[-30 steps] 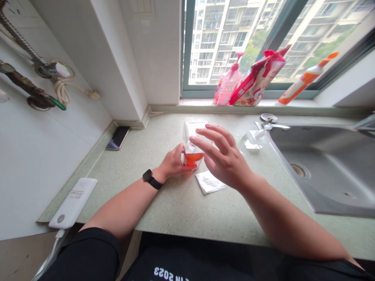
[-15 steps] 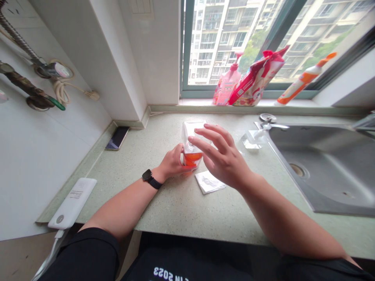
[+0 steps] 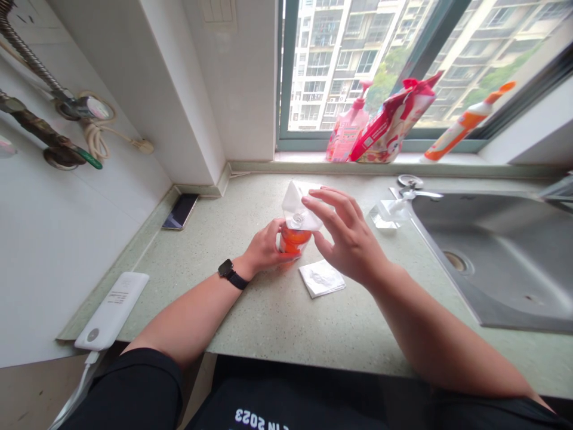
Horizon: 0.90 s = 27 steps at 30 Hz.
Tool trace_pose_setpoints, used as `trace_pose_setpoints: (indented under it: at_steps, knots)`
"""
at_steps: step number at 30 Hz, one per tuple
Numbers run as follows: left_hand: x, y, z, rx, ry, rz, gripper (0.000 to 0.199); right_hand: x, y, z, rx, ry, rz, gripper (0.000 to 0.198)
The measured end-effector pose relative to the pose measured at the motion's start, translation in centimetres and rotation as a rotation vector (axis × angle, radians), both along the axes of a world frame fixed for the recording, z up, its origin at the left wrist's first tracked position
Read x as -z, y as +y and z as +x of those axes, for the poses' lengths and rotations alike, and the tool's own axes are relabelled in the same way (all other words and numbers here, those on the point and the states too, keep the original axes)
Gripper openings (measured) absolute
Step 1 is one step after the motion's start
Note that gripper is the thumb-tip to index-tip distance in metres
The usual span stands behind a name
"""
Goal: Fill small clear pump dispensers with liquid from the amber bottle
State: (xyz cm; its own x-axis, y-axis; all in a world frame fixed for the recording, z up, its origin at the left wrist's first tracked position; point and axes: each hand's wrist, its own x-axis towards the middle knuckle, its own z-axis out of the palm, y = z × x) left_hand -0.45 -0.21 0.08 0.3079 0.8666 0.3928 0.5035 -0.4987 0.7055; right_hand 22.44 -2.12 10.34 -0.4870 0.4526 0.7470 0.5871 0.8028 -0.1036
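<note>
My left hand (image 3: 267,245) is wrapped around the lower part of a clear bottle (image 3: 293,239) with orange in it or on it, standing on the counter. On top sits a white, square-edged piece (image 3: 297,203) with a small round ring mark near its front edge. My right hand (image 3: 347,230) is beside and partly over this white top, fingers apart and slightly curved. Whether its fingertips touch the top I cannot tell. A folded white tissue (image 3: 322,279) lies just in front of the bottle, below my right hand.
The steel sink (image 3: 501,257) is at the right, with a clear pump dispenser (image 3: 389,212) beside it. A phone (image 3: 180,211) and a white power bank (image 3: 111,310) lie at the left. A pink pump bottle (image 3: 347,134), a red bag (image 3: 389,128) and an orange-white bottle (image 3: 459,131) stand on the windowsill.
The white top has turned, so a corner now points away from me and the ring mark shows more clearly. My right hand has shifted slightly; my left hand keeps its hold.
</note>
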Motion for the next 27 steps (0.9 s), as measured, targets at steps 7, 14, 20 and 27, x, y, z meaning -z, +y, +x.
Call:
trace_pose_setpoints:
  at_steps: [7,14,20,27]
  knots:
    - [0.3,0.4,-0.2,0.034,-0.011,0.035,0.08,0.4,0.5,0.7,0.091,0.052,-0.101,0.098]
    - [0.1,0.5,-0.3,0.051,-0.018,0.066,0.079,1.0,1.4,2.3,0.161,0.039,-0.175,0.086]
    - [-0.1,0.5,-0.3,0.082,-0.023,0.091,0.079,1.6,1.0,3.2,0.164,0.138,-0.239,0.077]
    - [0.3,0.7,-0.5,0.084,-0.011,0.133,0.082,5.3,1.8,5.7,0.134,0.46,-0.47,0.08]
